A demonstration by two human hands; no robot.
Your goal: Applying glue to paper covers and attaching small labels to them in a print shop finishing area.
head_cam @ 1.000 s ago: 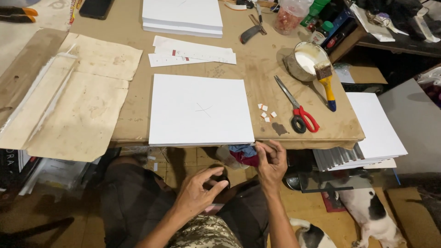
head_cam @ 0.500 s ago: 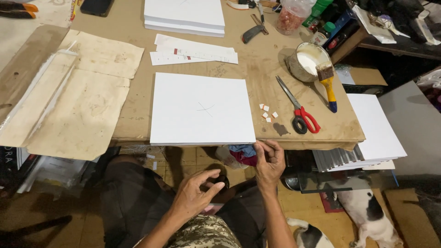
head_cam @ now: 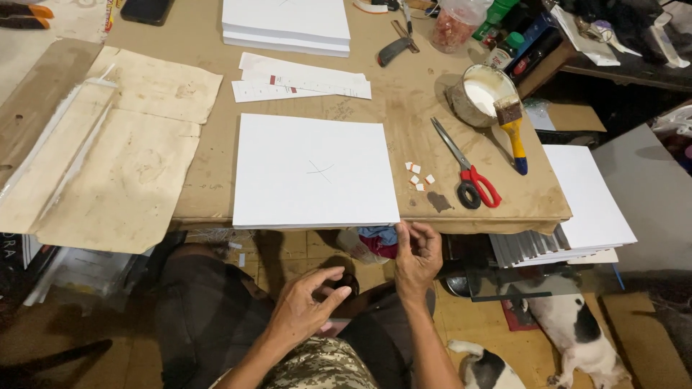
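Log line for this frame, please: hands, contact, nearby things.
left hand: over lap, around small dark object | right hand: at table edge by white board, holding nothing | scissors, brush: untouched

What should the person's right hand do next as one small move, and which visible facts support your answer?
Probably the right hand should rise a little and pinch the near right corner of the white square board. The hand sits just below that corner at the table edge, fingers curled and seemingly empty, and the board slightly overhangs the edge. The left hand hovers lower, over the lap.
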